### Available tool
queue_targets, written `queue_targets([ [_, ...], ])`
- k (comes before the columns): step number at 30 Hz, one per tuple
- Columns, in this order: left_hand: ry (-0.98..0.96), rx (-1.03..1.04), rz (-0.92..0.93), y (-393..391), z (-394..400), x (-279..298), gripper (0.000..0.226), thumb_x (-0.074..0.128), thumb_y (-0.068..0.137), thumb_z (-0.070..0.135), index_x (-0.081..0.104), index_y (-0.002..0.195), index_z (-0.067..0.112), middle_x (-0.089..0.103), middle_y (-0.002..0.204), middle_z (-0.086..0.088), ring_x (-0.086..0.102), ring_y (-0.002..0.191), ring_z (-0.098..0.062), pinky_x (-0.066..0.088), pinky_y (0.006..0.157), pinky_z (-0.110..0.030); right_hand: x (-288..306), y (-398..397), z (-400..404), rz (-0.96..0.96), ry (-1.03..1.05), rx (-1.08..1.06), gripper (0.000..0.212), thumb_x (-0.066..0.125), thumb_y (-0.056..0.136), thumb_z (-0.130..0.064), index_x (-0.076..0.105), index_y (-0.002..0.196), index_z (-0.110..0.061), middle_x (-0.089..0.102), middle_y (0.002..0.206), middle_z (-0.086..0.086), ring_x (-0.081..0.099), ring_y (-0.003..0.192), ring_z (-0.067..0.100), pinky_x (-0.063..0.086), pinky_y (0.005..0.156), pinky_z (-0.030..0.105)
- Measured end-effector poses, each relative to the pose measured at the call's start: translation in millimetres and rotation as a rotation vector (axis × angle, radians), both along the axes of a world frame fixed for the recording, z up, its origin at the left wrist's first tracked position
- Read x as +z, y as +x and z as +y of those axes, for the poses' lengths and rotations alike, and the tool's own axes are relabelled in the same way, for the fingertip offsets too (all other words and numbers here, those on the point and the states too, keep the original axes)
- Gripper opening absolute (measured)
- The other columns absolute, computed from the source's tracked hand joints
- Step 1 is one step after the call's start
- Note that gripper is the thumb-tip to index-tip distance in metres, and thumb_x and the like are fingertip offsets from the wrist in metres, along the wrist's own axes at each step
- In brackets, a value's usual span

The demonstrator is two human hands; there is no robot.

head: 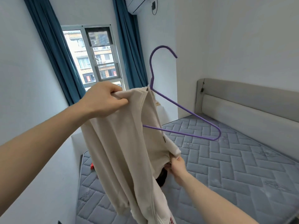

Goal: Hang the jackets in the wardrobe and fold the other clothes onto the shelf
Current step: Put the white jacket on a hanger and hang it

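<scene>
Head view shows our left hand (pixel 103 99) gripping the cream jacket (pixel 123 143) by its shoulder above the mattress (pixel 226 167). Our right hand (pixel 177 165) pinches its lower front edge. Half the purple hanger (pixel 182 107) sits inside the jacket.

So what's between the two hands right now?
In the head view, cream jacket fabric spans from left hand to right hand, half-threaded on the purple hanger.
</scene>
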State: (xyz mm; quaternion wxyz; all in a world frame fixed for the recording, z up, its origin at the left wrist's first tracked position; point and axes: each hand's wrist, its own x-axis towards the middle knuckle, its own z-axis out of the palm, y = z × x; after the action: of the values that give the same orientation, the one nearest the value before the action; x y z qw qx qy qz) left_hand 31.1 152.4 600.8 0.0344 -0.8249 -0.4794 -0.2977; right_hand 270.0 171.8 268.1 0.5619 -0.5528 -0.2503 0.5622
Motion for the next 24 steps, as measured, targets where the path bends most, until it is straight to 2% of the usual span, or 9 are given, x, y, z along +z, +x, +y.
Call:
queue_targets([
  [1,-0.009,0.024,0.008,-11.2,2.3,-2.5,0.024,0.056,0.072,0.036,0.047,0.059,0.018,0.043,0.053,0.003,0.038,0.055,-0.013,0.037,0.059,-0.033,10.0,16.7,6.0,-0.033,0.020,-0.063,0.022,0.051,0.106,-0.021,0.058,0.086,-0.015,0.058,0.062,0.007,0.055,0.049,0.014,0.047,0.045,0.024],
  [3,-0.058,0.069,0.031,-33.2,7.2,-12.9,0.021,0.056,0.072,0.040,0.056,0.062,0.022,0.051,0.053,0.007,0.045,0.055,-0.011,0.042,0.058,-0.034,36.9,53.7,19.2,-0.100,0.075,-0.164,0.031,0.046,0.105,-0.008,0.051,0.076,-0.018,0.045,0.053,0.003,0.039,0.040,0.010,0.032,0.041,0.019],
  [6,-0.105,0.134,0.078,-54.3,16.0,-36.8,0.021,0.054,0.072,0.050,0.065,0.069,0.032,0.063,0.060,0.011,0.058,0.060,-0.012,0.050,0.059,-0.036,97.0,100.2,39.0,-0.174,0.192,-0.224,0.030,0.048,0.103,-0.004,0.053,0.076,-0.018,0.045,0.061,0.002,0.038,0.052,0.014,0.034,0.050,0.023],
  [10,-0.081,0.163,0.158,-62.3,31.7,-62.7,0.015,0.049,0.078,0.048,0.059,0.070,0.040,0.061,0.065,0.022,0.054,0.059,-0.007,0.037,0.054,-0.029,189.7,129.0,57.7,-0.216,0.364,-0.238,0.028,0.056,0.103,-0.014,0.053,0.076,-0.019,0.038,0.060,0.000,0.035,0.044,0.008,0.037,0.049,0.022],
  [13,-0.036,0.195,0.214,-66.9,46.8,-64.8,0.029,0.053,0.094,0.038,0.055,0.066,0.030,0.061,0.063,0.012,0.053,0.063,-0.004,0.037,0.055,-0.030,266.3,125.9,62.4,-0.279,0.507,-0.238,0.030,0.059,0.101,-0.012,0.052,0.072,-0.019,0.038,0.058,-0.001,0.036,0.044,0.009,0.036,0.049,0.024],
  [16,0.039,0.282,0.267,-67.9,59.0,-52.7,0.033,0.046,0.099,0.038,0.053,0.070,0.027,0.061,0.071,0.011,0.054,0.069,-0.008,0.040,0.058,-0.032,348.2,103.9,49.8,-0.336,0.668,-0.231,0.013,0.058,0.099,-0.010,0.059,0.086,-0.012,0.039,0.063,0.001,0.036,0.050,0.012,0.033,0.051,0.028],
  [21,0.058,0.432,0.124,-67.4,74.6,-27.3,0.035,0.041,0.102,0.035,0.052,0.069,0.027,0.059,0.075,0.009,0.056,0.077,-0.024,0.042,0.064,-0.036,432.7,34.3,-13.6,-0.350,0.997,0.010,0.017,0.066,0.089,-0.010,0.061,0.073,-0.011,0.046,0.054,-0.004,0.038,0.043,0.010,0.033,0.042,0.024],
  [23,0.056,0.460,0.031,-68.6,79.4,-24.0,0.035,0.042,0.101,0.034,0.054,0.070,0.023,0.059,0.074,0.007,0.055,0.075,-0.024,0.039,0.064,-0.036,428.4,9.0,-40.3,-0.463,1.034,0.166,0.010,0.069,0.086,-0.015,0.068,0.084,-0.005,0.052,0.055,-0.004,0.043,0.042,0.011,0.037,0.041,0.024],
  [24,0.067,0.461,-0.010,-69.5,80.5,-23.8,0.035,0.043,0.101,0.033,0.054,0.069,0.021,0.059,0.073,0.006,0.054,0.073,-0.023,0.038,0.063,-0.036,419.4,-0.8,-50.3,-0.529,1.017,0.242,0.015,0.071,0.085,-0.017,0.071,0.091,-0.004,0.055,0.057,-0.004,0.046,0.042,0.013,0.041,0.043,0.024],
])
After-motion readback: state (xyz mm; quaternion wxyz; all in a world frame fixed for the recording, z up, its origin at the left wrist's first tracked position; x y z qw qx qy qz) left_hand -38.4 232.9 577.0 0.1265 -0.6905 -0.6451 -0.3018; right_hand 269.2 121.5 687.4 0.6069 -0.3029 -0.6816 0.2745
